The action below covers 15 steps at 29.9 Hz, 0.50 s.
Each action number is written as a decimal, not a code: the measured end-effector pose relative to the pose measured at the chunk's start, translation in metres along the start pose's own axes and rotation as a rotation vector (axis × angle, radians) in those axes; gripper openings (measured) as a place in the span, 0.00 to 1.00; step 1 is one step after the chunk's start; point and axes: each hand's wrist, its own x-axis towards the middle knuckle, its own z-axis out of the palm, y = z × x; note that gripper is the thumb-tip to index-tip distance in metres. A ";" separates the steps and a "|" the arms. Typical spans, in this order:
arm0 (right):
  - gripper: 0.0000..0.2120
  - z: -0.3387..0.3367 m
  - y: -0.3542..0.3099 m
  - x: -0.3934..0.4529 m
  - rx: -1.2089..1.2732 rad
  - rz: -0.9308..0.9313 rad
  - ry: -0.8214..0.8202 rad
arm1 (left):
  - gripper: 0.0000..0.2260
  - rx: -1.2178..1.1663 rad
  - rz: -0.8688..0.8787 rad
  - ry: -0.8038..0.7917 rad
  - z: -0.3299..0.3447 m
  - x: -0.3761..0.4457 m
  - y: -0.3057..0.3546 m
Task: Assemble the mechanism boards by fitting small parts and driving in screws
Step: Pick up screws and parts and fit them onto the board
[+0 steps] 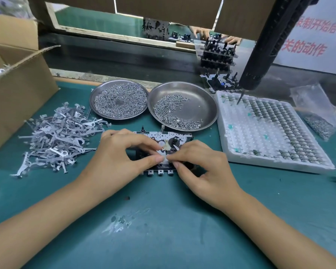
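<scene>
board: the mechanism board (163, 150) is lying flat on the green mat (163, 230), just in front of the two steel dishes, with both hands over its near half.
left hand: the left hand (122, 154) is curling its thumb and forefinger into a pinch over the board's middle; whether it is gripping a small part or only pressing on the board, cannot tell.
right hand: the right hand (200, 164) is pinching at the same spot, fingertips meeting the left's; the part between them is hidden.
step: likely seating a small part, judging by the pose.
risk, drop: the part is looking tiny, so a slip could be sending it onto the mat or into the board's gears.
risk, shift: nothing is clamping the board, so sideways force could be sliding it and misaligning the part.
risk, mix-up: the pile of metal levers (56, 136) is lying left of the board, loose and tangled, so two could be coming up together.
risk, screws: the screws (175, 113) are sitting in the right dish (202, 101) behind the board; a sleeve or wrist reaching over could be scattering them.
risk, tray: the white foam tray (241, 152) is sitting right of the board, near the right wrist, easy to nudge.
</scene>
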 end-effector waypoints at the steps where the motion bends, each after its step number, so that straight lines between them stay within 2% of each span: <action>1: 0.08 0.000 0.000 0.000 -0.009 -0.007 -0.004 | 0.08 -0.012 -0.005 0.000 0.000 0.000 0.000; 6: 0.08 0.001 0.001 0.000 -0.087 -0.037 -0.021 | 0.10 -0.081 -0.032 -0.046 0.001 0.000 -0.003; 10: 0.04 0.005 0.000 -0.003 -0.150 0.006 0.032 | 0.10 -0.127 -0.084 -0.078 0.001 0.000 -0.006; 15: 0.03 0.007 -0.004 -0.004 -0.278 -0.035 -0.015 | 0.10 -0.167 -0.134 -0.089 0.002 -0.001 -0.006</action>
